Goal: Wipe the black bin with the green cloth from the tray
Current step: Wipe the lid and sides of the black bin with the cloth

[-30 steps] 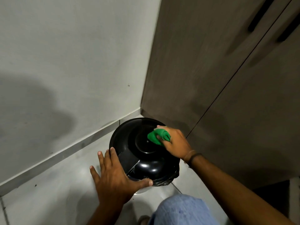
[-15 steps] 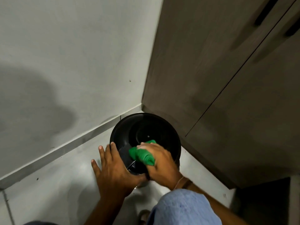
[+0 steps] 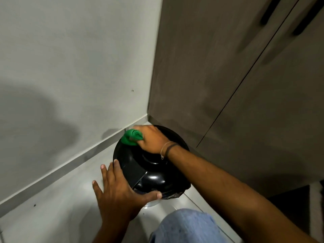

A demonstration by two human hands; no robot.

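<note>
A round black bin (image 3: 150, 174) with a glossy domed lid stands on the floor in the corner between wall and cabinet. My right hand (image 3: 151, 139) is closed around a bunched green cloth (image 3: 131, 137) and presses it on the lid's far left edge. My left hand (image 3: 119, 192) holds the bin's near left side, fingers spread along the wall of the bin and thumb across its front rim. No tray is in view.
A pale grey wall (image 3: 70, 67) with a skirting strip runs along the left. Dark brown cabinet doors (image 3: 228, 76) rise close behind and to the right of the bin. My knee in blue jeans (image 3: 189, 227) is at the bottom. The floor is light tile.
My right hand carried the green cloth from the lid's near left part to its far left edge. My left hand stayed on the bin's side.
</note>
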